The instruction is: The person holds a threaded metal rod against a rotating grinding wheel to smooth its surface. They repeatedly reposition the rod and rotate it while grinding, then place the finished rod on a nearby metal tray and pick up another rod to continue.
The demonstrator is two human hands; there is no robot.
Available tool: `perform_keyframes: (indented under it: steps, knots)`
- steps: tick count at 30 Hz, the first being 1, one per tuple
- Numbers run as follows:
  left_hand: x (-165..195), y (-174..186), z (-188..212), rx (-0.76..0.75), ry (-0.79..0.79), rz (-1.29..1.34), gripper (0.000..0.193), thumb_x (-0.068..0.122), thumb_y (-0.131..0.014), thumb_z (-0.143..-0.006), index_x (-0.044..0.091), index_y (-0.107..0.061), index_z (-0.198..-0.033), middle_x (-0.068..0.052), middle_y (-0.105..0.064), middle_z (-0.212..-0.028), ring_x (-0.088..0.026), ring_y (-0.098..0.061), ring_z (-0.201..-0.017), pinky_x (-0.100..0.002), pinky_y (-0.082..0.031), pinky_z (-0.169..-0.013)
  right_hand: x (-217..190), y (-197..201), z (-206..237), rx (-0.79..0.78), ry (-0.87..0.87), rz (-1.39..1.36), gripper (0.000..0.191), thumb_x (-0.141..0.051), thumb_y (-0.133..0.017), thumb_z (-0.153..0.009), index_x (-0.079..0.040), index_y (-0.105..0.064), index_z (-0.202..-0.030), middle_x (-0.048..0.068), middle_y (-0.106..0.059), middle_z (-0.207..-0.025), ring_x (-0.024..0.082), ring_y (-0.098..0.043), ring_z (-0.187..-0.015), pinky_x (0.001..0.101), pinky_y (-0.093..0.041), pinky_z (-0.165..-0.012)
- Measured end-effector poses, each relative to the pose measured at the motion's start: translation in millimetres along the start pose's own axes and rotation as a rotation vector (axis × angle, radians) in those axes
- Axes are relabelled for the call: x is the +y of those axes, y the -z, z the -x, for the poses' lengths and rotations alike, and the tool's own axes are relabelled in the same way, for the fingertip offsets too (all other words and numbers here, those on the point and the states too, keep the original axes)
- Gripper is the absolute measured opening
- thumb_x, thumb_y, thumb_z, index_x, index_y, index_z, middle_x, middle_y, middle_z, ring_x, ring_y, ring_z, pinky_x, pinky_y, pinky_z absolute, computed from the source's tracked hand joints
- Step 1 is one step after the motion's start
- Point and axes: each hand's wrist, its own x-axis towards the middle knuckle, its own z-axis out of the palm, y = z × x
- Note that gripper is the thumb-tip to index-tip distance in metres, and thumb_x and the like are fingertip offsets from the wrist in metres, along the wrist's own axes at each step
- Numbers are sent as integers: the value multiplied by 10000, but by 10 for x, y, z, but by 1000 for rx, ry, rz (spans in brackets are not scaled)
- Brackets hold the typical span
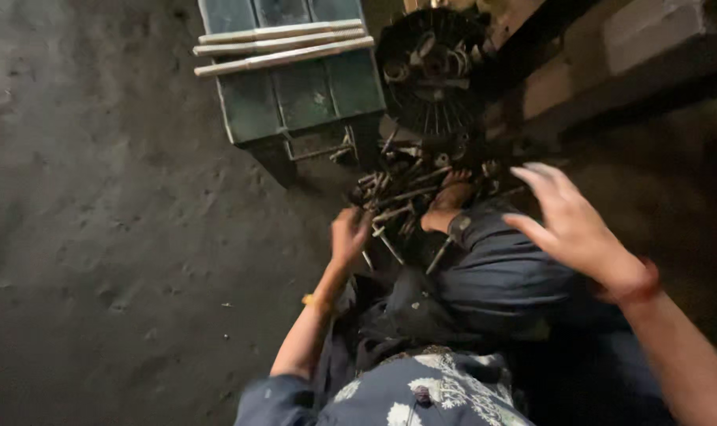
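The left hand is reaching into the pile of long bolts lying on the floor just ahead, fingers curled, though its grip is hidden. The right hand is hovering open and empty, further right.

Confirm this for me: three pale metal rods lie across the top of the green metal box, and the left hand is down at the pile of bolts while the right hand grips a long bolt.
Not quite. In the head view the right hand grips nothing: it is raised with fingers spread. The rest holds: three pale rods lie across the green metal box, and the left hand is down at the pile of bolts.
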Motion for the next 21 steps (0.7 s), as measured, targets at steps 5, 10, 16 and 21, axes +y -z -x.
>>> perform_keyframes:
  steps: [5,10,16,21]
  knots:
    - [-304,-736,-51,-203,-93,-223,291,78,-659,-876,36,-676,-1163,-185,-654,-1107,-418,-608,-1015,-492,-510,-869,-34,154,880,147,-330,53,672,-204,-769,-841,-13,-537,-1441,220,-581,-1422,377,-586,-1284,441,-485,-1044]
    - [-220,-942,-299,-244,-203,-701,417,156,-682,-793,63,-675,-1199,-149,-598,-1214,-364,-574,-1027,-527,-488,-834,-74,134,1573,243,-612,121,637,-179,-780,-845,-22,-581,-1430,183,-648,-1363,290,-668,-1212,386,-536,-995]
    - [-35,-962,-612,-534,-329,-1116,259,309,-658,-943,124,-730,-1110,-104,-586,-1143,-329,-556,-1049,-658,-435,-1007,-140,115,1897,313,-733,153,581,-203,-774,-850,-43,-628,-1389,152,-714,-1258,253,-698,-1146,369,-566,-957]
    - [-44,-929,-776,-514,101,-753,442,388,-810,-751,65,-757,-1048,-173,-669,-1106,-369,-625,-1037,-499,-522,-867,-185,252,1803,430,-625,150,479,-173,-753,-927,-36,-650,-1374,142,-714,-1282,258,-713,-1167,351,-583,-974]
